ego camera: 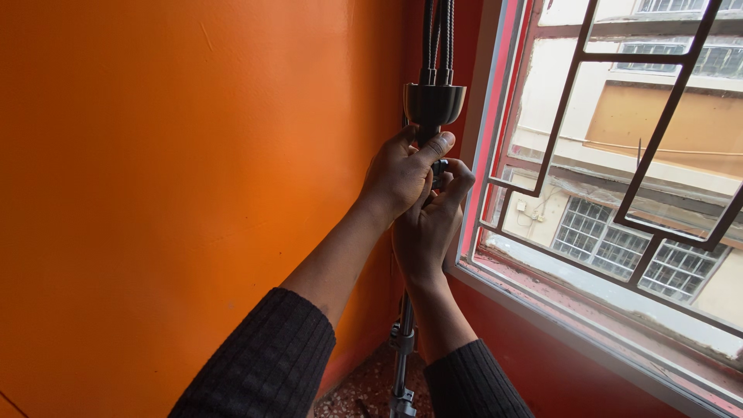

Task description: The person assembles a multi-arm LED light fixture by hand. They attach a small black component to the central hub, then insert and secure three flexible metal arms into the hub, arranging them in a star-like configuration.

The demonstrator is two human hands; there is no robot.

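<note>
A tall metal floor-lamp pole (pixel 403 340) stands in the corner between an orange wall and a window. Near its top is a dark cup-shaped metal fitting (pixel 434 103) with several black flexible arms (pixel 437 35) rising out of the frame. My left hand (pixel 398 178) is wrapped around the pole just under the fitting, thumb pressed up against it. My right hand (pixel 429 228) grips the pole right below and beside the left, its fingers curled on a small metal knob (pixel 439 166). Both arms wear dark ribbed sleeves.
The orange wall (pixel 178 193) fills the left. On the right is a window (pixel 619 193) with a dark metal grille (pixel 658 139) and a white sill, with buildings outside. A speckled floor (pixel 364 387) shows at the bottom around the pole's lower clamps (pixel 401 338).
</note>
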